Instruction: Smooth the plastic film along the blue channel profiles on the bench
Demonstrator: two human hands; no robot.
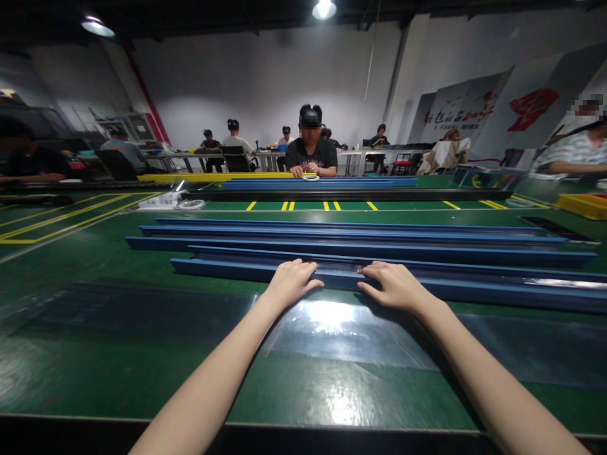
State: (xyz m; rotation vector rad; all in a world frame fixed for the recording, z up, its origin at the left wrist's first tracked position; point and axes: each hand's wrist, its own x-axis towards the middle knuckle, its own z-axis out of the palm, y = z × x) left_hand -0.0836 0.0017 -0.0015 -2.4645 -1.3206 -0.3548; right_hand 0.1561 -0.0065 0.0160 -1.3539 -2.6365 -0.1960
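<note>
Green bench [61, 379] marked with yellow tape [19, 241] at left; clear sheeting [313, 347] crosses its near part. Just past that, one blue channel [339, 280] runs under the left hand [294, 281] and, apart from it, the right hand [391, 284]; both hands are loosely bent, fingers over its near wall, but I cannot tell whether they grip. Farther blue channels [332, 245] overlap too much to count. At far right, one yellow tray [576, 207], contents unclear

No wording can be read — the panel [467, 101] bears a line of dark and red characters [458, 117], too blurred to make out — a red fist [533, 109] marks the board [571, 79] beside it
</note>
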